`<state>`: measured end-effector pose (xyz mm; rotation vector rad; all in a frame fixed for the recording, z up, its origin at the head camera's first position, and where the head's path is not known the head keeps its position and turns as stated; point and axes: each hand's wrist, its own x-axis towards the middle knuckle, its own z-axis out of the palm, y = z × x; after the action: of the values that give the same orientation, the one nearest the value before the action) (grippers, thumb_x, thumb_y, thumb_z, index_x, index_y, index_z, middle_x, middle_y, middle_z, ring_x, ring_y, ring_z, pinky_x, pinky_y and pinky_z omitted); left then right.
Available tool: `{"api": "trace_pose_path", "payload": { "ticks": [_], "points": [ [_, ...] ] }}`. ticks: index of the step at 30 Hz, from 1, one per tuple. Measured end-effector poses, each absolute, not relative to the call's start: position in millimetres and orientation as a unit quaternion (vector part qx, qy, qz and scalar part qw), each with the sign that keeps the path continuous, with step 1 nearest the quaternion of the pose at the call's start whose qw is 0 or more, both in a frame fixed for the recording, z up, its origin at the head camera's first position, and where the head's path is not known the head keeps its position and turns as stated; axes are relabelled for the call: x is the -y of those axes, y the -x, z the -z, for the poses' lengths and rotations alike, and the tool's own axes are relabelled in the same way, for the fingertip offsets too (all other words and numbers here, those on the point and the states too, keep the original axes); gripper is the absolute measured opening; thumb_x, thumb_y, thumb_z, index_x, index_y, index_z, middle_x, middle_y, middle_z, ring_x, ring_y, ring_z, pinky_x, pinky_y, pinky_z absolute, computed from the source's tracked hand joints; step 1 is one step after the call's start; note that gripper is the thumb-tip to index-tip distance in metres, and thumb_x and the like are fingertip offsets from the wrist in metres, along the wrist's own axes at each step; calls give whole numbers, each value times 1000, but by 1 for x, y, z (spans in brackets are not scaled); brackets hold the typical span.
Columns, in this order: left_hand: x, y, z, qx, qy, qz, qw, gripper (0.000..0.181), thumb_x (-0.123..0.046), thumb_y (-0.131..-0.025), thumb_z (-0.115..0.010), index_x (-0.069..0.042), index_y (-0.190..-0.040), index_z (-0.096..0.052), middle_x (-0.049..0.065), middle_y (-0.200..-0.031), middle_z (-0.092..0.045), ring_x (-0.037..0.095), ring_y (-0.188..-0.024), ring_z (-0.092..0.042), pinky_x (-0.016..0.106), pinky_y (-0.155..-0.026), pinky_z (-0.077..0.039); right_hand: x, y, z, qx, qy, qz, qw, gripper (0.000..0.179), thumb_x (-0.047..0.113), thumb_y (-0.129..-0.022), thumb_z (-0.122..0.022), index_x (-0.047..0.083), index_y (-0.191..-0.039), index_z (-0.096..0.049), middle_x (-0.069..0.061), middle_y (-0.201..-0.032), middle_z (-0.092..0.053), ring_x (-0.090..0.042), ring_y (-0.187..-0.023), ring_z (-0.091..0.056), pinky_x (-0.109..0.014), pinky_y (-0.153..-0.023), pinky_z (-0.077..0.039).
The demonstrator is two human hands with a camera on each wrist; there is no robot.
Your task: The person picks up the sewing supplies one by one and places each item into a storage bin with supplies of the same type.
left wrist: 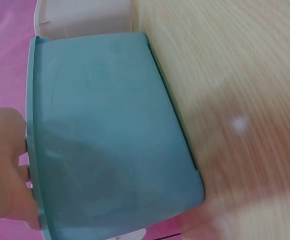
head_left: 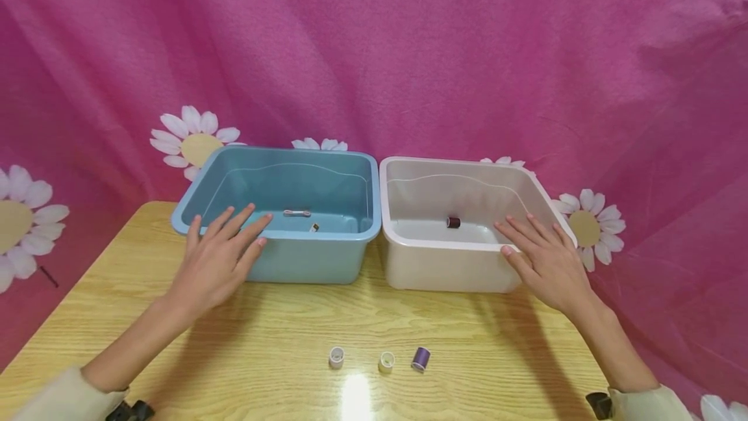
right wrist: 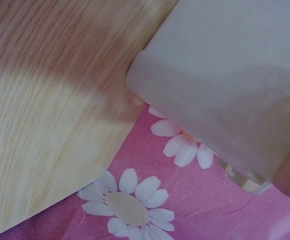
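A blue plastic bin [head_left: 304, 258] and a white plastic bin [head_left: 444, 265] stand side by side on a wooden table [head_left: 292, 323]. My left hand [head_left: 219, 255] lies with straight fingers over the blue bin's front left rim. Over the white bin's front right rim my right hand [head_left: 540, 255] is spread the same way. Neither hand grips anything. The blue bin holds a small pale object [head_left: 297, 213] and a tiny piece [head_left: 314, 227]. A dark thread spool [head_left: 453, 222] sits in the white bin. In the left wrist view the blue bin's wall [left wrist: 109, 135] fills the frame.
Near the table's front edge lie two small white spools [head_left: 336, 357] [head_left: 386, 361] and a purple spool [head_left: 421, 358]. A pink cloth with daisies [head_left: 374, 51] hangs behind and drapes past the table's right edge [right wrist: 129, 200].
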<state>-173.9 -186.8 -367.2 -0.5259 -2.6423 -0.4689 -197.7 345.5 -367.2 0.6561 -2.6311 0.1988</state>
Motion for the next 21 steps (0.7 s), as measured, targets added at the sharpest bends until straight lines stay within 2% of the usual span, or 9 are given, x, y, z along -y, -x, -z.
{"api": "trace_pose_path", "payload": {
  "ticks": [4,10,21],
  "points": [
    [186,176,372,937,186,182,233,42,-32,-103,-55,-17,-143,-58,17,-150,-46,45,-137,-36,76,-105,-6,-345,197,367,945,-236,-77,212,48,39,-102,-52,21,-147,-53,-10,-150,-48,-39,-141,-34,-61,-113,-13],
    [185,177,374,929,185,185,261,40,-30,-102,-57,-16,-139,-61,17,-148,-48,44,-137,-37,75,-105,-10,-345,198,368,947,-234,-85,204,49,38,-103,-52,21,-149,-50,-12,-150,-48,-41,-140,-36,-63,-113,-13],
    [183,179,381,922,185,190,281,41,-27,-99,-63,-16,-138,-62,18,-146,-50,43,-134,-40,74,-105,-12,-342,193,363,942,-236,-109,212,48,33,-101,-57,16,-146,-53,-16,-146,-51,-44,-136,-40,-65,-113,-10]
  ]
}}
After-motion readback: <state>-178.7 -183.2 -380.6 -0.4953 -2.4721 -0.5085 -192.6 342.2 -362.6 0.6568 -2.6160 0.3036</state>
